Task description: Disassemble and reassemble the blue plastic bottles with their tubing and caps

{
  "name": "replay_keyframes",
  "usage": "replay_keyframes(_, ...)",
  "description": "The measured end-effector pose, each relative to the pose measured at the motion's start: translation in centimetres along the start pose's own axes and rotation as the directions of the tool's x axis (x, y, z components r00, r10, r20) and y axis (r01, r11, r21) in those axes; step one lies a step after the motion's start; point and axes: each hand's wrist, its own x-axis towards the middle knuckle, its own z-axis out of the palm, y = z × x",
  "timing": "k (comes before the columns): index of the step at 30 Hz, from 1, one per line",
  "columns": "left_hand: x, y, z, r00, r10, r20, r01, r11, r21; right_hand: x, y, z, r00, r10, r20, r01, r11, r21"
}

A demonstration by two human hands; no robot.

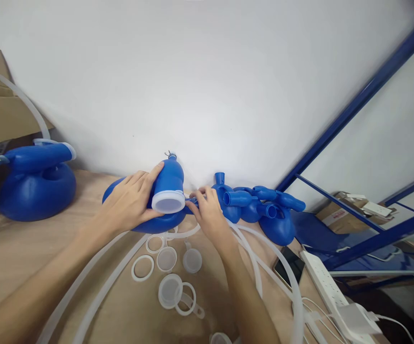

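A blue plastic urinal bottle (pixel 170 177) lies in front of me, its wide mouth covered by a translucent white cap (pixel 168 202) that faces me. A thin wire clip (pixel 171 155) sits on its small far spout. My left hand (pixel 135 198) is wrapped over the bottle's left side, thumb below the cap. Just right of the cap, my right hand (pixel 206 205) has its fingers bent and pinched on something small and blue, mostly hidden. White rings (pixel 143 268) and translucent caps (pixel 192 260) lie on the wooden table (pixel 121 306) below my hands.
Several blue bottles (pixel 278 227) without caps stand at the right. A capped bottle with hose (pixel 37 186) is at the left by a cardboard box (pixel 9 114). Clear hoses (pixel 99 286) cross the table. A phone (pixel 290 265), power strip (pixel 324 282) and blue metal rack (pixel 357 100) are right.
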Motion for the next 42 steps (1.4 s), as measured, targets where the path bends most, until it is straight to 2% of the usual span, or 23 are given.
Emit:
replay_keyframes(4, 0.0, 0.6, -0.4, 1.0, 0.016, 0.021, -0.016, 1.0, -0.002, -0.4, 0.0, -0.5, 0.999, -0.003, 0.054, -0.002, 0.995, 0.1)
replay_keyframes(6, 0.0, 1.0, -0.5, 0.999, 0.021, 0.03, -0.021, 1.0, -0.003, -0.4, 0.0, -0.3, 0.999, 0.031, 0.031, -0.036, 0.981, 0.192)
replay_keyframes(9, -0.1, 1.0, -0.4, 1.0, -0.002, 0.022, 0.002, 1.0, -0.005, -0.2, 0.2, -0.1, 0.998, 0.055, -0.015, -0.046, 0.931, 0.363)
replay_keyframes(12, -0.3, 0.6, -0.4, 0.999, -0.033, 0.018, 0.033, 0.999, -0.023, -0.2, 0.5, -0.9, 0.999, 0.044, 0.009, -0.043, 0.881, 0.471)
replay_keyframes(15, -0.3, 0.3, -0.8, 0.997, -0.073, 0.021, 0.074, 0.997, -0.037, -0.4, 0.8, -2.2, 0.997, -0.02, 0.071, -0.011, 0.914, 0.406)
replay_keyframes(18, -0.2, 0.3, -1.4, 0.992, -0.127, 0.017, 0.128, 0.991, -0.044, -0.7, 1.3, -3.1, 0.984, -0.119, 0.136, 0.087, 0.972, 0.219)
replay_keyframes(23, 0.0, 0.4, -2.9, 0.974, -0.221, 0.05, 0.224, 0.974, -0.042, -0.9, 2.1, -3.3, 0.966, -0.179, 0.187, 0.169, 0.983, 0.068)
replay_keyframes(26, 0.1, 0.3, -3.7, 0.962, -0.258, 0.088, 0.262, 0.964, -0.044, -0.9, 1.8, -2.9, 0.958, -0.184, 0.219, 0.202, 0.977, -0.062)
replay_keyframes(28, 0.2, 0.2, -3.9, 0.961, -0.261, 0.092, 0.265, 0.963, -0.036, -0.9, 1.2, -2.0, 0.969, -0.153, 0.192, 0.182, 0.973, -0.145)
replay_keyframes(30, 0.2, 0.1, -3.8, 0.967, -0.248, 0.053, 0.25, 0.968, -0.027, -0.9, 0.5, -0.8, 0.993, -0.084, 0.085, 0.099, 0.977, -0.191)
replay_keyframes(32, 0.2, -0.1, -3.6, 0.97, -0.243, 0.02, 0.243, 0.97, -0.005, -1.0, 0.2, 0.6, 0.999, -0.005, -0.041, -0.003, 0.982, -0.191)
replay_keyframes(34, 0.2, -0.4, -3.2, 0.965, -0.259, 0.041, 0.259, 0.966, 0.008, -1.1, 0.3, 1.5, 0.995, 0.02, -0.097, -0.036, 0.987, -0.159)
replay_keyframes(37, 0.0, -1.0, -2.8, 0.948, -0.302, 0.097, 0.307, 0.951, -0.041, -1.0, 1.0, 1.2, 0.996, -0.025, -0.088, 0.018, 0.996, -0.087)
replay_keyframes(42, -0.8, -2.2, -2.3, 0.946, -0.304, 0.11, 0.318, 0.936, -0.15, -0.9, 2.2, -1.7, 0.989, -0.15, -0.011, 0.151, 0.985, 0.078)
